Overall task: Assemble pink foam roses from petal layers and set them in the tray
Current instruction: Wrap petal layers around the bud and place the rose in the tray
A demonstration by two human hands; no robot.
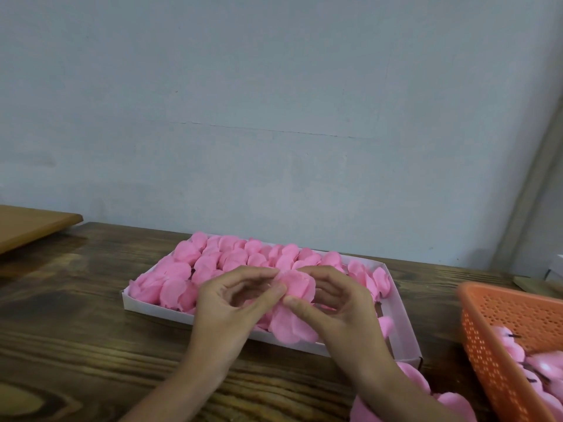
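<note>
A white shallow tray (154, 304) lies on the wooden table, filled with several pink foam roses (213, 263). Above its near edge, my left hand (231, 306) and my right hand (335, 303) hold one pink rose (297, 289) between them. The thumb and fingertips of each hand pinch its petals from opposite sides. A large outer petal layer (289, 328) hangs below the rose. The tray's right end has bare floor (399, 318).
An orange perforated basket (499, 339) with pink rose buds on dark stems stands at the right. Loose pink petal layers (451, 406) lie under my right forearm near the table's front. A light wooden board (27, 223) sits at far left. A grey wall rises behind the table.
</note>
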